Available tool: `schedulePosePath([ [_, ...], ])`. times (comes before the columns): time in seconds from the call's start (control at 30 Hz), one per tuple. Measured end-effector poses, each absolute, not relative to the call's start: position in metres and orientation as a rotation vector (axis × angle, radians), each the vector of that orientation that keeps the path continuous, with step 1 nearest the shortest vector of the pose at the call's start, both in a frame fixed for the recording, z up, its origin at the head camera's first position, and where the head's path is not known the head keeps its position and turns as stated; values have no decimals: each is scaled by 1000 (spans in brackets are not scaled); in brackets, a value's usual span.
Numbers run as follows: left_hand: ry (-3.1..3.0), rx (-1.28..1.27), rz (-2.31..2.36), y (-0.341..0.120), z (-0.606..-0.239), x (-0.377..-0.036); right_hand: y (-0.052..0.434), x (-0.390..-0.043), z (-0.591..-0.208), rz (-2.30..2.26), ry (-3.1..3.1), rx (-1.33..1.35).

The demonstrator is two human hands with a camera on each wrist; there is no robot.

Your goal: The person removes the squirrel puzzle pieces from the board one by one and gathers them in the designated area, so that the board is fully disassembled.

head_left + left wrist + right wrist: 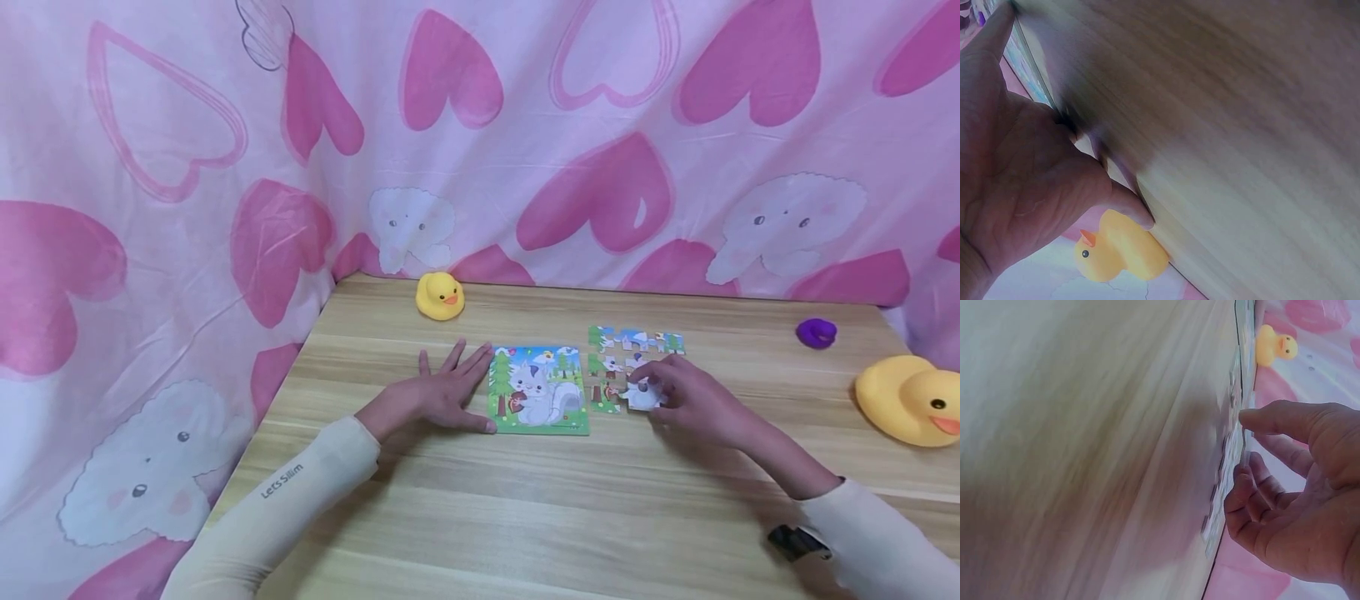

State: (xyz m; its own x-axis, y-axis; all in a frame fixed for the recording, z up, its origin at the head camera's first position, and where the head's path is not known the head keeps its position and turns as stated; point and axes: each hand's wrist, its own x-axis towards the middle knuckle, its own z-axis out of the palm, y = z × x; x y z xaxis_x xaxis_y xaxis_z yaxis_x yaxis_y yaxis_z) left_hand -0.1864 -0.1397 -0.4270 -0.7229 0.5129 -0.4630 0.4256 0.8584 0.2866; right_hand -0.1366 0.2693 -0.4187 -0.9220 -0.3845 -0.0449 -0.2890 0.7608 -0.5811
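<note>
A cat picture puzzle board (538,391) lies flat in the middle of the wooden table (480,508). My left hand (438,393) rests flat on the table with straight fingers touching the board's left edge (1029,75). To the right of the board lie several loose puzzle pieces (633,342). My right hand (686,398) pinches one whitish puzzle piece (643,397) between thumb and fingers, just above the table beside the other pieces (1232,456).
A small yellow rubber duck (439,295) sits at the table's back left, also near my left hand (1119,247). A bigger yellow duck (909,400) and a purple toy (816,332) stand at the right. Pink heart cloth (480,133) hangs behind and at both sides.
</note>
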Motion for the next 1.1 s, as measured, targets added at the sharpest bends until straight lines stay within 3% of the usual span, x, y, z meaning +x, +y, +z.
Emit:
schedulePosePath([
  [1.1, 2490, 679, 207, -139, -427, -187, 271, -140, -422, -859, 2743, -558],
])
